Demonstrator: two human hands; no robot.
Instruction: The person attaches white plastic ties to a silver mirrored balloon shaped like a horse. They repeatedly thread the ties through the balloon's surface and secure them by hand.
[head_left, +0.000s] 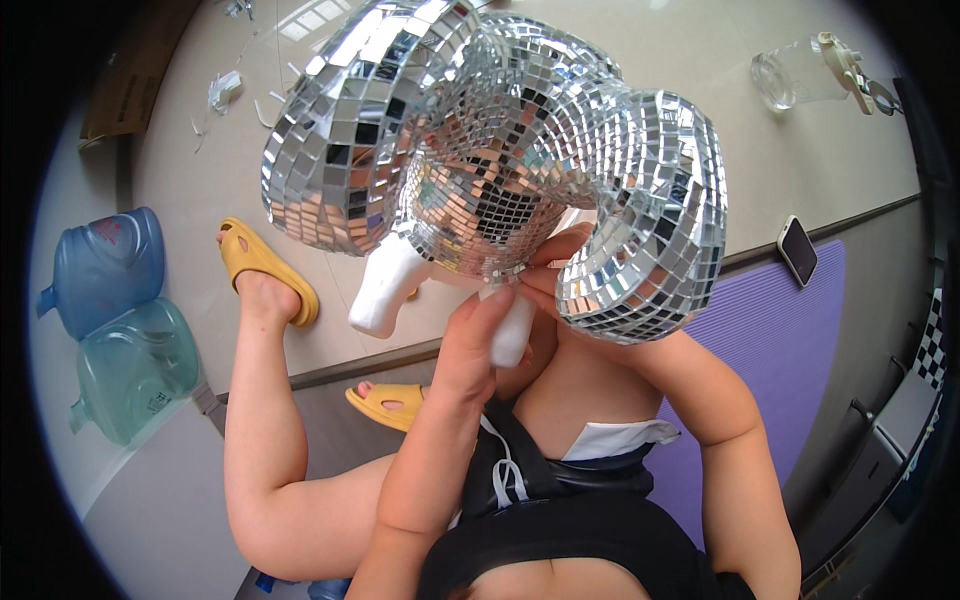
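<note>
A large figure covered in mirror mosaic tiles fills the upper middle of the view, with bulging, curled lobes on both sides. Two smooth white leg-like stubs stick out below its tiled body: one is free at the left, the other is in the grip of my left hand. My left thumb lies just under the lowest row of tiles. Partly behind the right lobe, my right hand has its fingertips at that tile edge; whether they pinch a loose tile cannot be told.
Blue and green water jugs lie at the left, near a cardboard box. Scraps litter the tiled floor. A clear bottle is at upper right; a phone lies by a purple mat.
</note>
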